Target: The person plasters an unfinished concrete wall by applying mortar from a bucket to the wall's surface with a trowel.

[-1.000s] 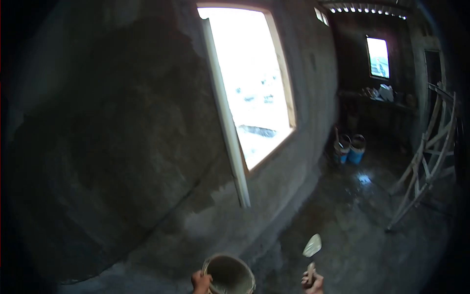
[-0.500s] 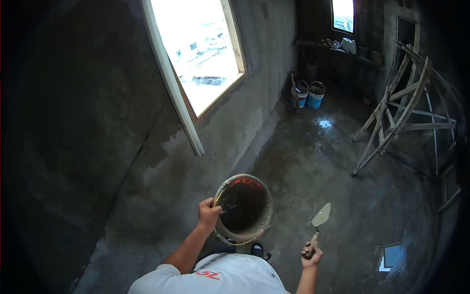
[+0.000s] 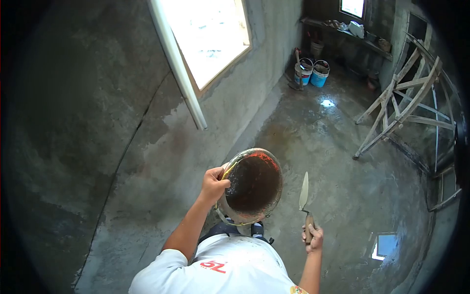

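Note:
A bucket (image 3: 275, 171) with a dark, grimy inside and an orange-red patch under its far rim is tipped so its mouth faces me. My left hand (image 3: 214, 185) is closed on the left side of its rim, where a yellowish handle runs. In my right hand (image 3: 314, 237) is a pointing trowel (image 3: 304, 192), gripped by its wooden handle with the blade turned up and away. The trowel is apart from the bucket, to its right. What lies at the bucket's bottom is too dark to make out.
Two buckets (image 3: 319, 78) stand by the far wall, a long-handled tool leaning there. A wooden trestle (image 3: 399, 103) occupies the right side. A pale pole (image 3: 178, 68) leans beside the window (image 3: 210, 39). Wet patches shine on the concrete floor (image 3: 338, 196).
My left hand and the bucket have shifted up and slightly right in view. The trowel has moved up and left, its blade turned to show narrower. The view has brightened.

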Available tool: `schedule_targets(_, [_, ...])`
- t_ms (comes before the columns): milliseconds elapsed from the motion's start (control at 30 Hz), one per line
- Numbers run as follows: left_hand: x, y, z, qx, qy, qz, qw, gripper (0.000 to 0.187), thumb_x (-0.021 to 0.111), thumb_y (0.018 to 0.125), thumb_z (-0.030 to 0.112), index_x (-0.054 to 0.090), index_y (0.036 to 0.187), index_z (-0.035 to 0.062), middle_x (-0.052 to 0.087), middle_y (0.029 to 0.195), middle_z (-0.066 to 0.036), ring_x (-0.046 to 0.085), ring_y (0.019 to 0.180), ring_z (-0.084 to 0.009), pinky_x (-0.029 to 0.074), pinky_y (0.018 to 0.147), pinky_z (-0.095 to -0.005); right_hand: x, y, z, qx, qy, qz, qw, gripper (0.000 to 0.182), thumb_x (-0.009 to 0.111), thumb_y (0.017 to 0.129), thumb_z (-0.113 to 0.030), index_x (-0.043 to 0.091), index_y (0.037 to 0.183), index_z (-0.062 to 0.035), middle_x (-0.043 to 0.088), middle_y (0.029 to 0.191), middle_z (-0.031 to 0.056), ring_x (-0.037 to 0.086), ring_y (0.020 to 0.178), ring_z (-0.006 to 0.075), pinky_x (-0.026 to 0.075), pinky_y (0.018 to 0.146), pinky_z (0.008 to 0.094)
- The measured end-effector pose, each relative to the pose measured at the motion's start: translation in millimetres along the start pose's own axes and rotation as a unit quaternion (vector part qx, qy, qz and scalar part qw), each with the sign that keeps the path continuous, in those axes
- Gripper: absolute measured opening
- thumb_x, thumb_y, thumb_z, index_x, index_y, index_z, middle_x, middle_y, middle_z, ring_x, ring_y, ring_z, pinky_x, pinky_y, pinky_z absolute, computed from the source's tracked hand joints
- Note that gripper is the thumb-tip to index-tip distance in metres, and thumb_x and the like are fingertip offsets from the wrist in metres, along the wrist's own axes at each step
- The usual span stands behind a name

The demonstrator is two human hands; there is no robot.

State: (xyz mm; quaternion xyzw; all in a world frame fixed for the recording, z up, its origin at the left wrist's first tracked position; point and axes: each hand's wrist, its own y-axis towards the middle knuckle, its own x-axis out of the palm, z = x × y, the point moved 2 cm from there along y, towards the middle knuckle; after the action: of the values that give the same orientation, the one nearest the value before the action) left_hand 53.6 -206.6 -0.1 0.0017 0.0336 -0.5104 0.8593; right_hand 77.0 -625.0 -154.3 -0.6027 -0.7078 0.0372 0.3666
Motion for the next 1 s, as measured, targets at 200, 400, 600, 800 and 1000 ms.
schedule_targets(200, [-62.0,-4.0,-10.1,0.038,0.004,0.001,0.999,0.026,0.061,0.064,-0.004,0.04,0.063,0.011,0.035,0.067,0.01,0.029,0.061,-0.004,0.021,0.054,-0.027,105.6,-25.0,-57.0,-0.082,-0.265,-0.085,0.957,0.031,0.075,0.078,-0.008,0.069,0.106,0.0039,0.056,0.069,0.0001,0.055,0.055,0.009,0.041,0.048,0.0258])
schedule_targets(400, [-119.8,-13.9,1.0,0.029,0.033,0.001,0.999,0.02,0.06,0.065,-0.003,0.042,0.063,0.0056,0.036,0.066,0.01,0.031,0.06,-0.0037,0.022,0.052,-0.0267,231.9,-27.0,-32.5,-0.327,-0.566,-0.21,0.727,0.033,0.074,0.079,-0.014,0.067,0.109,-0.003,0.07,0.076,0.0085,0.069,0.067,0.024,0.052,0.062,0.0374])
schedule_targets(600, [-180.3,-23.7,8.7,0.023,0.082,0.0,0.996,0.021,0.058,0.062,-0.007,0.042,0.065,0.0063,0.039,0.071,0.01,0.031,0.064,-0.0039,0.022,0.056,-0.0257,352.0,-8.1,30.6,-0.359,-0.775,-0.207,0.478,0.021,0.068,0.08,-0.015,0.06,0.098,-0.0065,0.07,0.08,0.0103,0.072,0.074,0.0272,0.054,0.064,0.0382])
schedule_targets(800, [-211.9,-37.8,28.5,0.025,0.139,0.012,0.99,0.017,0.056,0.064,-0.007,0.044,0.065,0.004,0.039,0.069,0.009,0.033,0.063,-0.0041,0.027,0.055,-0.0246,419.6,1.5,109.3,-0.396,-0.819,-0.211,0.357,0.017,0.069,0.079,-0.016,0.065,0.092,-0.005,0.07,0.079,0.0083,0.072,0.075,0.0237,0.054,0.062,0.0355])
schedule_targets(1000, [-254.1,-25.0,-5.1,0.003,0.164,0.028,0.986,0.019,0.057,0.066,-0.006,0.043,0.064,0.007,0.04,0.065,0.008,0.034,0.061,-0.0036,0.027,0.053,-0.0255,441.0,-19.0,136.1,-0.181,-0.834,-0.347,0.388,0.02,0.074,0.072,-0.021,0.078,0.087,-0.0075,0.076,0.091,0.0127,0.075,0.086,0.0268,0.058,0.071,0.0391])
